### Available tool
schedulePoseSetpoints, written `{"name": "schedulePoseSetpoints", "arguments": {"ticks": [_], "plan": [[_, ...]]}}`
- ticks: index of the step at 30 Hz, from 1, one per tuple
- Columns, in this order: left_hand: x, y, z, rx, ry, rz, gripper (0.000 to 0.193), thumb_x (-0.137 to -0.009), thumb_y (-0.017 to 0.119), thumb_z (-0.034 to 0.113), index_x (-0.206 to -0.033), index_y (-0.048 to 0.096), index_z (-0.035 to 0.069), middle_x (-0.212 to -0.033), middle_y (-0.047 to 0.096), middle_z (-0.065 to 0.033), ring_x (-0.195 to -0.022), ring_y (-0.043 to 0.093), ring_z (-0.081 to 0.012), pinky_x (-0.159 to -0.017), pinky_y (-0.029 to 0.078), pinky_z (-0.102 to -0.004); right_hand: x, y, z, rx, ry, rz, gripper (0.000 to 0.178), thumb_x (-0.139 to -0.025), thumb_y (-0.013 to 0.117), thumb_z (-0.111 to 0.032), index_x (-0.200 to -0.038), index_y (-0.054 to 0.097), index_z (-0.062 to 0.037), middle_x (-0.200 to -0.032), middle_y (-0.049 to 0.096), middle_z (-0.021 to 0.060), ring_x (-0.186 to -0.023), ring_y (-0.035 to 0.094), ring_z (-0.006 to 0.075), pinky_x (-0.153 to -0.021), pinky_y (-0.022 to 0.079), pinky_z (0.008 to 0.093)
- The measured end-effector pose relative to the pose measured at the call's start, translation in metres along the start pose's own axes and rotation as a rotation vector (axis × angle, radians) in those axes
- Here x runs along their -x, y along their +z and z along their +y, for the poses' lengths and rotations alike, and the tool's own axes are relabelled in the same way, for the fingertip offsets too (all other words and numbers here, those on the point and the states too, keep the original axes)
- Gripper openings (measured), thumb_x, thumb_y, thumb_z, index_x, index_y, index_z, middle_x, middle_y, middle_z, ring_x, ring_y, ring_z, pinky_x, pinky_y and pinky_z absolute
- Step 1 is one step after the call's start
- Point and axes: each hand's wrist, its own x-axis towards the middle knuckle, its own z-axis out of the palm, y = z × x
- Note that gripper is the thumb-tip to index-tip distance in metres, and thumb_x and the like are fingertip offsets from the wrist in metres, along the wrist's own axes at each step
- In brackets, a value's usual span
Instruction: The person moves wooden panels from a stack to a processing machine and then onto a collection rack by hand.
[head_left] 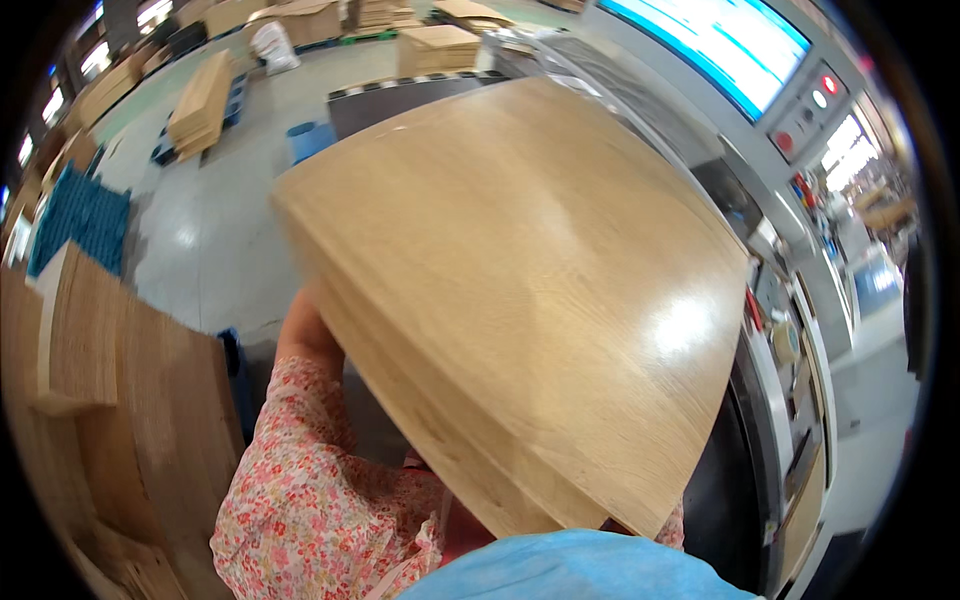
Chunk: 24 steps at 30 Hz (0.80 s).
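Note:
A stack of wide, light-brown wooden panels (520,290) fills the middle of the head view, held up at a tilt close in front of me. Its top face is smooth and glossy, and the layered edges show along the left side. My left hand (314,300) grips the stack at its left edge, with the fingers hidden by the wood. The left forearm comes up in a floral sleeve (310,490). My right hand is out of sight behind the panels; only a scrap of floral cloth shows by their lower right corner.
Wood-grain boards (160,400) are stacked at the left, near a blue pallet (235,380). To the right runs a machine with a screen (720,45), buttons (820,98) and a tool ledge (790,360). A blue bucket (310,140) and further board stacks (203,105) stand beyond.

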Motion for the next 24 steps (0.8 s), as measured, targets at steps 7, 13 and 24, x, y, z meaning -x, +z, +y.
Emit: {"name": "schedulePoseSetpoints", "arguments": {"ticks": [7,13,24], "plan": [[0.063,-0.03,-0.027,-0.307,-0.06,0.17,0.031,-0.09,0.048,0.023,-0.109,0.058,0.0,-0.102,0.062,-0.0121,-0.094,0.059,-0.0195,-0.083,0.046,-0.0314,0.092,-0.045,0.023,0.122,0.068,0.146,0.046,-0.094,0.052,-0.031,-0.125,0.05,0.0022,-0.118,0.059,0.0141,-0.107,0.057,0.0218,-0.092,0.044,0.0346],[0.112,-0.041,-0.047,-0.512,-0.117,0.135,0.031,-0.09,0.048,0.023,-0.108,0.058,0.0,-0.101,0.062,-0.0123,-0.094,0.059,-0.0198,-0.082,0.046,-0.0315,0.16,-0.061,0.051,0.177,0.161,0.215,0.046,-0.094,0.052,-0.031,-0.125,0.05,0.0025,-0.118,0.059,0.0141,-0.106,0.057,0.0215,-0.091,0.044,0.0343],[0.151,0.042,-0.066,-0.684,-0.099,-0.238,0.03,-0.089,0.049,0.022,-0.107,0.058,0.0,-0.1,0.061,-0.0126,-0.093,0.059,-0.0203,-0.082,0.046,-0.0317,0.257,-0.078,0.097,0.145,0.286,0.311,0.045,-0.094,0.051,-0.03,-0.124,0.051,0.003,-0.117,0.06,0.0142,-0.105,0.058,0.0211,-0.09,0.044,0.0338]]}}
